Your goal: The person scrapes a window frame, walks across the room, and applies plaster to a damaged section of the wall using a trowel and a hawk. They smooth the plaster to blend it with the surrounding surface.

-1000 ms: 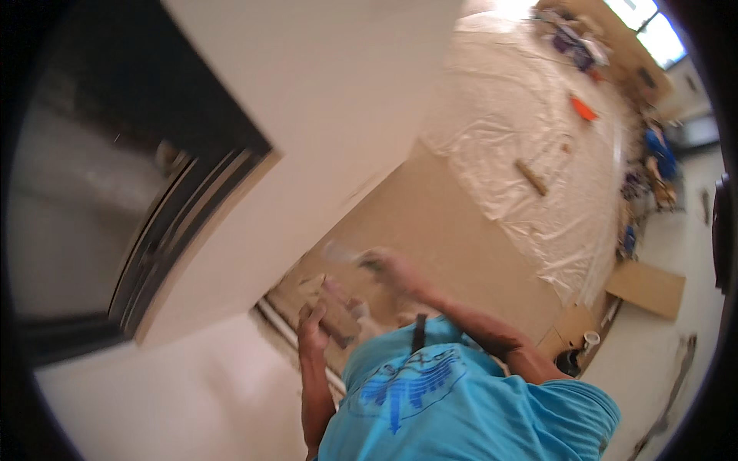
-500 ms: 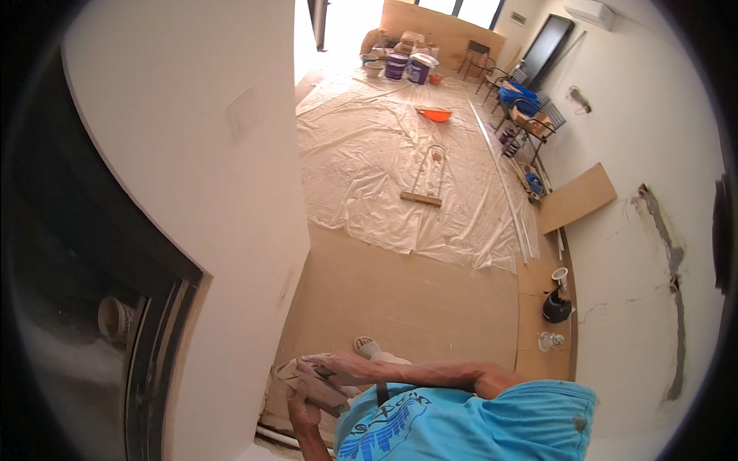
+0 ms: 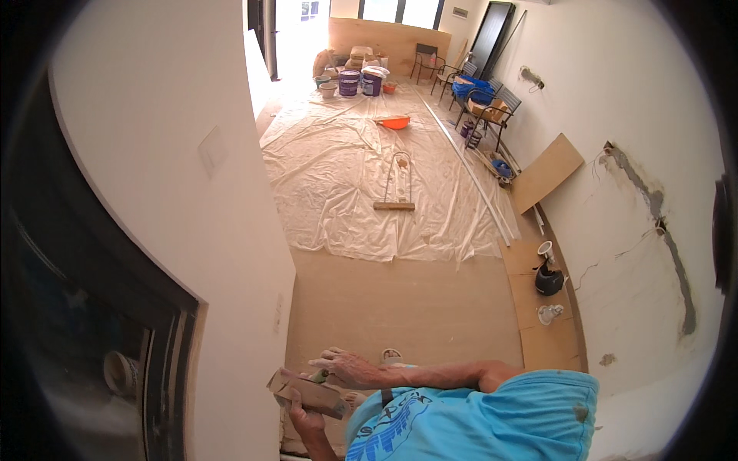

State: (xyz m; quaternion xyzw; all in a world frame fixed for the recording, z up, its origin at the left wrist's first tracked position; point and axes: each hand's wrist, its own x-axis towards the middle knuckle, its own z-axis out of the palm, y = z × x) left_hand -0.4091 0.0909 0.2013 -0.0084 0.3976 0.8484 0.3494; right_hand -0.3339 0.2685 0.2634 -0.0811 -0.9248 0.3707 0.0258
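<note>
At the lower left, my left hand point(image 3: 306, 417) grips a brownish, dusty, box-like piece point(image 3: 296, 389) from below. Its thumb lies against the near face. Just above that piece, my right hand point(image 3: 347, 367) reaches in from the right, palm down, with its fingers stretched out and slightly apart. A small green thing point(image 3: 318, 376) shows between the right fingers and the box-like piece. What it is, and whether the right thumb touches it, cannot be made out. Whitish dust covers the right fingers.
A white wall point(image 3: 238, 330) stands close on my left. Plastic sheeting point(image 3: 330, 200) covers the floor ahead, bearing a wooden-barred metal frame point(image 3: 394, 206) and an orange pan point(image 3: 396, 123). Purple buckets point(image 3: 349, 82) stand farther back. Along the right are chairs point(image 3: 492, 111), a leaning board point(image 3: 547, 173) and a black container point(image 3: 549, 281).
My view has shifted, and the room appears turned. The right hand has drawn slightly away from the box-like piece, its fingers now more spread. The left hand keeps hold of it.
</note>
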